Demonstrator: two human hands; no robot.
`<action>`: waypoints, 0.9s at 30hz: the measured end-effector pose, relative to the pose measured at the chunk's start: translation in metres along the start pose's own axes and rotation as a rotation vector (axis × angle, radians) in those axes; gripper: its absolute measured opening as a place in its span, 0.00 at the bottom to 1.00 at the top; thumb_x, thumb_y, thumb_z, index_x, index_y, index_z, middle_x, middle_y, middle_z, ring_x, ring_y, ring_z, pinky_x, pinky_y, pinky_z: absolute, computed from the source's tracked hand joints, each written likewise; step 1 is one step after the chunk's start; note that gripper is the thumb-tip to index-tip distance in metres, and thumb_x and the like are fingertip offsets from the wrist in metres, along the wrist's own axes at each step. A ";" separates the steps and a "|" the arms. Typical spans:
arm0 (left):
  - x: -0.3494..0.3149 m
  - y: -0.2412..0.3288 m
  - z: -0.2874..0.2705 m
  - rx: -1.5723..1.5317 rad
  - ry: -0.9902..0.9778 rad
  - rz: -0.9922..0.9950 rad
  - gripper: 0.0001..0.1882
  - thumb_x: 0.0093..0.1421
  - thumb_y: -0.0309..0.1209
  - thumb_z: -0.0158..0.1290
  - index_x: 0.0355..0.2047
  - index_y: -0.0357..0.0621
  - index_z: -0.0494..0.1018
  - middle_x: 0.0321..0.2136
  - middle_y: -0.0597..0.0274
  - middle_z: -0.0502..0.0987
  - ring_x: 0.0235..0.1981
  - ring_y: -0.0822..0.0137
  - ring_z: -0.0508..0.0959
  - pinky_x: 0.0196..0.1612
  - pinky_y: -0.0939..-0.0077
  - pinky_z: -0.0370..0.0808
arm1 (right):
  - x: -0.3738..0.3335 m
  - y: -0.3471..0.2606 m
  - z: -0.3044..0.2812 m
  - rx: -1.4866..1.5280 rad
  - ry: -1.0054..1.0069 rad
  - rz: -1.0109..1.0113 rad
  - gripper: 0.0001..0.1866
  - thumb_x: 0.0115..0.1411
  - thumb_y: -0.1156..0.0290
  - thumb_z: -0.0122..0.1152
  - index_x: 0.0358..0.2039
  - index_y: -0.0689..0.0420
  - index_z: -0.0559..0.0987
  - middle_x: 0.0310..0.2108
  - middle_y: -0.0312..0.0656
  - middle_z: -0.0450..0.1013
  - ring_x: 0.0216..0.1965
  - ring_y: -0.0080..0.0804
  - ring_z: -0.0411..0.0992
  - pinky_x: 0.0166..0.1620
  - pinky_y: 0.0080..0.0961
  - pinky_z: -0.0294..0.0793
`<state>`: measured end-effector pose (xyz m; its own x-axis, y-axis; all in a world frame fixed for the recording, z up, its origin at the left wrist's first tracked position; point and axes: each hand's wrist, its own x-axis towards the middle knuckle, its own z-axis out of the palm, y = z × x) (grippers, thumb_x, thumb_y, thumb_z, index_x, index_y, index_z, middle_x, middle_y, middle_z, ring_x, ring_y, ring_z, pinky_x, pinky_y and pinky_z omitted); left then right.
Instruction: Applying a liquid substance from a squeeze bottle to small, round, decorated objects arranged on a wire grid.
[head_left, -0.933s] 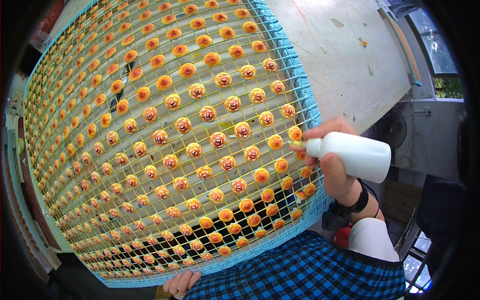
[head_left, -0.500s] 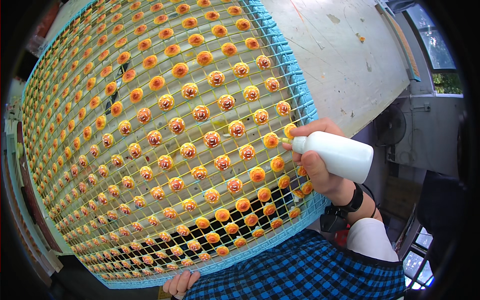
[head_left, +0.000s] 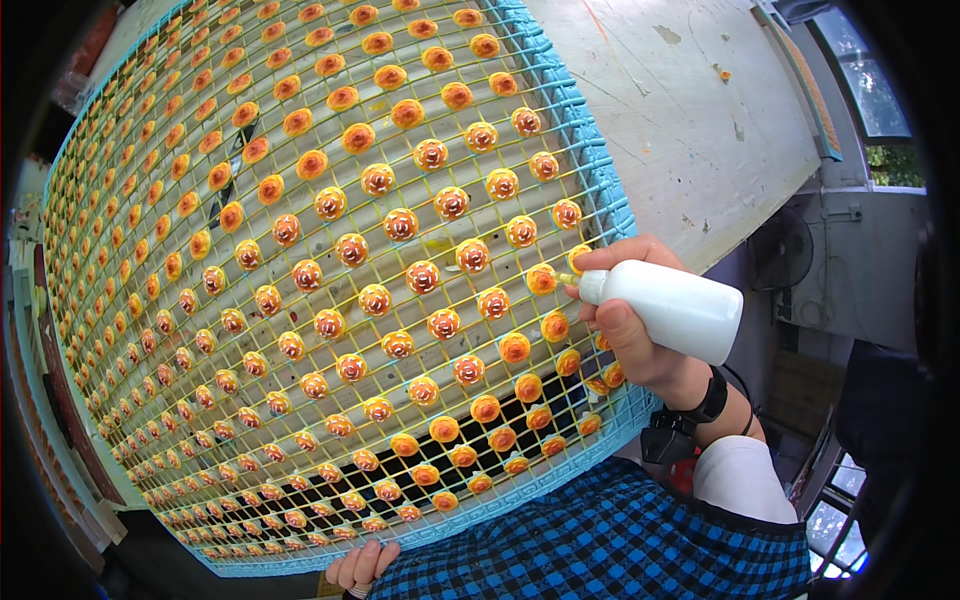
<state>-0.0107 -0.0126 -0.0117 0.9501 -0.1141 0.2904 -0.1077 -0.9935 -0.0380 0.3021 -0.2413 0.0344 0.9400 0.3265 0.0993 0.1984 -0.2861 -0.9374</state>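
A white squeeze bottle [head_left: 690, 312] lies in my right hand [head_left: 640, 340], its fingers closed round the neck and body. The bottle's thin nozzle points left at an orange and yellow flower-shaped piece [head_left: 541, 279] near the panel's right side. This piece shows no white marks, while many flowers to its left, such as one flower [head_left: 422, 277], carry white strokes. All sit on a yellow-green lattice [head_left: 450, 305] inside a light blue rim [head_left: 600, 165]. At the bottom, the curled fingers of my left hand [head_left: 365, 567] grip the rim's near edge; its thumb is hidden.
Under the lattice is a pale, paint-spotted table [head_left: 690, 110], which runs on to the right. A dark pair of glasses or similar object [head_left: 236, 165] shows through the mesh. A blue-black checked apron [head_left: 560, 525] touches the near rim. A fan [head_left: 780, 248] stands at the right.
My right hand has shifted the bottle slightly left, bringing the nozzle tip a little nearer the flower. My left hand stays where it was.
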 end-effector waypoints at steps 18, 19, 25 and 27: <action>-0.002 0.000 0.001 0.006 0.011 0.004 0.10 0.50 0.38 0.51 0.34 0.60 0.72 0.37 0.78 0.68 0.36 0.79 0.67 0.39 0.83 0.56 | 0.000 -0.005 -0.003 0.003 -0.064 0.012 0.11 0.46 0.70 0.60 0.27 0.63 0.74 0.20 0.39 0.70 0.19 0.23 0.69 0.23 0.16 0.68; -0.002 0.000 0.001 0.006 0.010 0.005 0.10 0.50 0.38 0.51 0.34 0.60 0.72 0.37 0.78 0.68 0.36 0.79 0.67 0.39 0.83 0.56 | -0.001 -0.005 -0.003 -0.001 -0.063 0.006 0.10 0.46 0.70 0.60 0.27 0.63 0.74 0.20 0.39 0.70 0.19 0.23 0.69 0.23 0.16 0.68; -0.003 -0.001 0.000 0.002 0.010 0.005 0.10 0.50 0.38 0.50 0.34 0.60 0.72 0.38 0.78 0.68 0.36 0.79 0.67 0.39 0.83 0.56 | 0.000 -0.007 0.000 0.001 -0.051 0.020 0.10 0.45 0.71 0.60 0.26 0.63 0.74 0.20 0.39 0.70 0.19 0.24 0.69 0.23 0.17 0.68; -0.004 -0.002 0.001 0.005 0.012 0.006 0.10 0.50 0.38 0.50 0.35 0.60 0.72 0.38 0.78 0.68 0.36 0.79 0.67 0.39 0.83 0.56 | -0.001 -0.005 -0.001 0.003 -0.062 0.021 0.10 0.46 0.70 0.60 0.27 0.62 0.74 0.21 0.39 0.70 0.20 0.24 0.69 0.24 0.17 0.68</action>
<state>-0.0139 -0.0105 -0.0134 0.9459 -0.1201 0.3013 -0.1118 -0.9927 -0.0448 0.3008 -0.2413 0.0395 0.9250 0.3753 0.0589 0.1778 -0.2906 -0.9402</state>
